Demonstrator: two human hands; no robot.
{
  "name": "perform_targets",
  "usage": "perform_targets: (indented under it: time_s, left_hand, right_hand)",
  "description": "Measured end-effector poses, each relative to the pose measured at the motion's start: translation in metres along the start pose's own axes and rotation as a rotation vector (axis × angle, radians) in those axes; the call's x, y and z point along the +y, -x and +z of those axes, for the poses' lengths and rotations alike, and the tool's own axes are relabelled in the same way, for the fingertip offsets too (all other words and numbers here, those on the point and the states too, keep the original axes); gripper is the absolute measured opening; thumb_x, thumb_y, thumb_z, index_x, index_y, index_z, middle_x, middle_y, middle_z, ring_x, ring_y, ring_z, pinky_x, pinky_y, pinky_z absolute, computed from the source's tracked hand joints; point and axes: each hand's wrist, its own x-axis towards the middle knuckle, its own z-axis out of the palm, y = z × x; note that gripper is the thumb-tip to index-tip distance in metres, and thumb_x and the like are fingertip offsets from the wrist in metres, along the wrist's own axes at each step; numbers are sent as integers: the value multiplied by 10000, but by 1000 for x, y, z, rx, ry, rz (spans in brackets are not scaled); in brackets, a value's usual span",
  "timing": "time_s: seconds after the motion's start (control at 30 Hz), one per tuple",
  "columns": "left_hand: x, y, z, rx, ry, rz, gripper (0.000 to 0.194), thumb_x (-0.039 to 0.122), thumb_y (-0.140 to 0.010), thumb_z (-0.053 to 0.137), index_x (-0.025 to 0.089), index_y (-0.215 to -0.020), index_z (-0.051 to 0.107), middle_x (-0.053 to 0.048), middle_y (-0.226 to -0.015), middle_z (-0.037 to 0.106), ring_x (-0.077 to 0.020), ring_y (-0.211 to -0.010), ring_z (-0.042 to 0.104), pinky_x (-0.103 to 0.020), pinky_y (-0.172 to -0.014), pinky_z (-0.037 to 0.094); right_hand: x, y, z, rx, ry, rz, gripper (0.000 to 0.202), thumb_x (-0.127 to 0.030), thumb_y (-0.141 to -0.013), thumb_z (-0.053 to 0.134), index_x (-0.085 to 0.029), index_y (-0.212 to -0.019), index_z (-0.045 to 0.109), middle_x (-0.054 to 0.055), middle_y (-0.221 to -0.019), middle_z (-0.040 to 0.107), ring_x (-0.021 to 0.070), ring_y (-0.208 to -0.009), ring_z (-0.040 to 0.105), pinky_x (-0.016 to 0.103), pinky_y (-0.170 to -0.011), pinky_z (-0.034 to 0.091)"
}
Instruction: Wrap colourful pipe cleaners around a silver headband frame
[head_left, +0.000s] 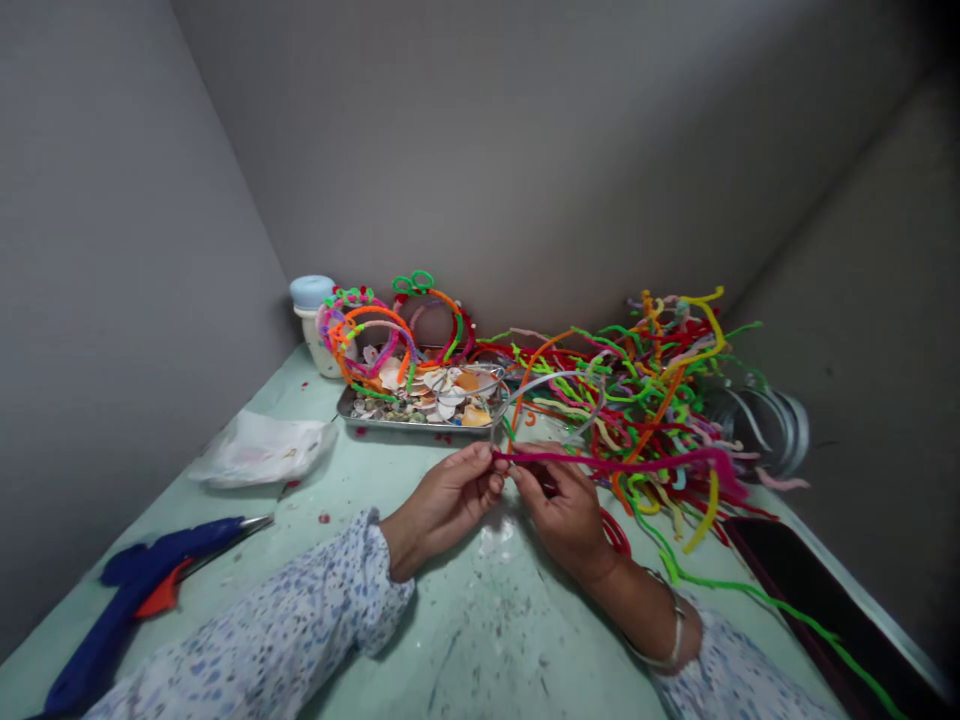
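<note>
Before the shell tray (412, 427), our left hand (454, 492) pinches a magenta pipe cleaner (626, 466) trailing rightward past our right hand (568, 512), its grip unclear.

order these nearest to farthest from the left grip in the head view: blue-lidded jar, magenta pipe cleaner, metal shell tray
1. Magenta pipe cleaner: in the left grip
2. Metal shell tray: just beyond
3. Blue-lidded jar: back left

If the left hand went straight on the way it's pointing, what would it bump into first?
Probably the right hand, which sits just past the left hand along the magenta pipe cleaner. Depth is hard to judge, so I can't tell whether they already touch.
</note>
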Motion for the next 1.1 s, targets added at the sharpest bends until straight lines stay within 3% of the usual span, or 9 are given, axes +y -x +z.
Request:
perform_targets:
  time_s: [0.13,0.57,1.1]
  left_hand:
    - [-2,0,0,11,-28,2,88,140,-827,706,89,-854,640,-44,-771,671,-64,-609,618,-143,-606,525]
    - [-1,0,1,-27,-84,-26,145,133,-756,772,80,-838,664,-29,-758,643,-58,-602,591,-137,-592,490]
    - [-2,-2,-3,-1,-138,27,131,132,-774,755,103,-880,683,-22,-749,663,-53,-598,592,-132,-588,489]
  right_hand:
    - [-7,-3,-3,-38,-33,-44,123,-256,-915,584,-266,-998,675,40,-918,684,204,-883,649,363,-790,540]
    - [-8,-5,-4,-51,-55,33,65,-263,-905,591,-240,-882,647,20,-845,657,189,-808,627,324,-735,499]
    - [-8,-4,-4,-100,-71,38,59,-256,-896,596,-221,-916,640,30,-860,655,186,-815,628,313,-733,496]
